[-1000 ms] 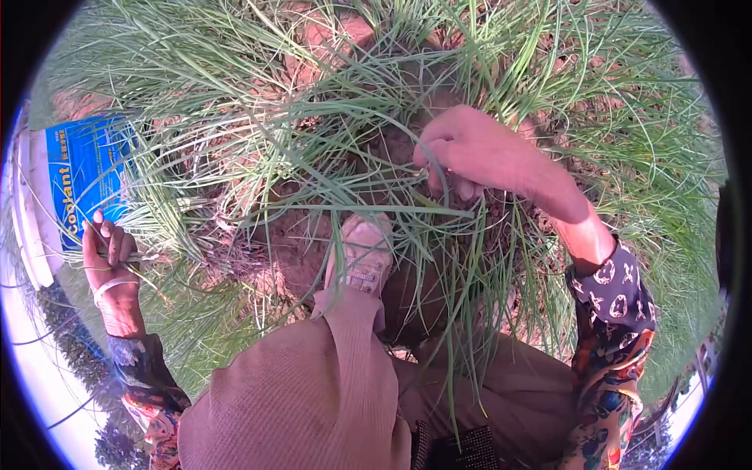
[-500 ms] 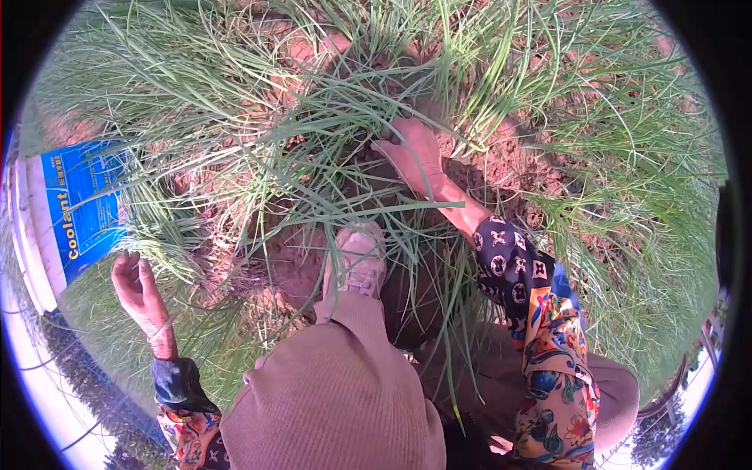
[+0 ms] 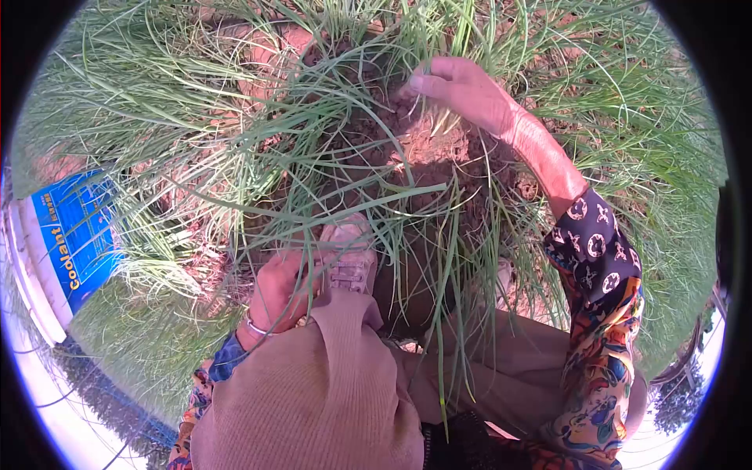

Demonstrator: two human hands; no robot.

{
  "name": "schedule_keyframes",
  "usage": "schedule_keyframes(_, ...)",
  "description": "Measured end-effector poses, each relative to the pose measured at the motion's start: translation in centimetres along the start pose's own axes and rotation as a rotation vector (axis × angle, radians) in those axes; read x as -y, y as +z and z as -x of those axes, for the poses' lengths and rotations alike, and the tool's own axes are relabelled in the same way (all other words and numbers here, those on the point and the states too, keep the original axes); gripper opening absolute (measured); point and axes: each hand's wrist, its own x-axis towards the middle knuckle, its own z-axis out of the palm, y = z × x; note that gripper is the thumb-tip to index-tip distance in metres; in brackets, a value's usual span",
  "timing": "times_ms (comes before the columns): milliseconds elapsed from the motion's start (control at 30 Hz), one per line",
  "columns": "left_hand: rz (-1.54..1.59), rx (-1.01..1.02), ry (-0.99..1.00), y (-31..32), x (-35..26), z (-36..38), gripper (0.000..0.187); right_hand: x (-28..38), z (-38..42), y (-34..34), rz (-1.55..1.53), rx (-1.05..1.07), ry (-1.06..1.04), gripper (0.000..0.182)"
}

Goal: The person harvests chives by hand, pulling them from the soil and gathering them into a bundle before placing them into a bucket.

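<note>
My right hand is at the base of a standing clump of green onions with pale lower stems. Its thumb and forefinger are apart, and the other fingers are partly out of sight. Down beside my shoe, my left hand is closed, with its fingers curled in among long leaves. Whatever those fingers may grip is hidden. Loose green onion leaves lie across the soil in front of the shoe, some draping over it and my right leg.
At the left a white bucket with a blue "Coolant" label stands beside a pile of green onions. Reddish bare soil shows between the plants. Dense green growth spreads along the right.
My right hand has moved up and to the right, off the lying leaves to the standing clump. My left hand has come from beside the bucket to the shoe and has closed.
</note>
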Motion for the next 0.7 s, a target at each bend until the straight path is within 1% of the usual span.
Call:
schedule_keyframes(67,-0.059,0.006,0.089,1.2,-0.3,-1.3,0.026,0.4,1.2,-1.2,-0.034,0.133,0.088,0.028)
schedule_keyframes(100,-0.115,0.015,0.116,1.7,-0.7,-2.1,0.026,-0.5,1.5,-0.9,0.073,0.188,0.082,0.025)
schedule_keyframes(167,-0.191,0.006,0.268,2.1,-2.3,-4.6,0.028,-3.6,1.6,0.9,0.292,0.309,0.062,0.023)
schedule_keyframes(233,-0.248,0.118,0.32,3.7,-3.3,-5.7,0.034,-6.3,3.1,3.5,0.132,0.371,0.341,0.019)
schedule_keyframes(267,-0.274,0.173,0.343,4.2,-3.4,-5.8,0.037,-8.3,3.9,4.2,0.157,0.373,0.072,0.017)
schedule_keyframes(300,-0.294,0.218,0.43,4.4,-3.0,-5.5,0.04,-8.7,4.7,4.5,0.297,0.374,0.019,0.016)
schedule_keyframes(367,-0.328,0.317,0.608,4.9,-1.7,-4.5,0.046,-9.3,5.4,4.3,0.597,0.341,0.005,0.014)
schedule_keyframes(400,-0.282,0.358,0.612,5.1,-1.3,-4.6,0.046,-9.2,5.5,4.1,0.615,0.28,0.055,0.012)
schedule_keyframes(433,-0.266,0.383,0.603,5.1,-1.2,-4.6,0.045,-9.7,5.4,4.2,0.555,0.135,0.109,0.011)
schedule_keyframes(467,-0.249,0.408,0.592,5.0,-0.9,-4.6,0.044,-8.6,5.3,3.9,0.478,0.099,0.2,0.015)
schedule_keyframes(500,-0.232,0.434,0.58,4.9,-0.9,-4.5,0.043,-10.1,4.8,4.3,0.428,0.012,0.041,0.019)
schedule_keyframes(567,-0.098,0.429,0.592,5.0,-0.2,-4.4,0.04,-10.3,4.0,5.6,0.423,-0.019,-0.171,0.022)
schedule_keyframes(600,-0.028,0.426,0.601,5.0,-0.1,-4.5,0.039,-8.7,3.9,5.9,0.522,0.116,0.01,0.022)
schedule_keyframes(633,-0.025,0.435,0.584,4.8,-0.2,-4.4,0.037,-9.9,3.6,6.3,0.52,0.17,-0.324,0.024)
schedule_keyframes(700,-0.018,0.447,0.543,4.3,-1.0,-4.4,0.034,-9.3,3.7,7.6,0.587,0.176,-0.11,0.026)
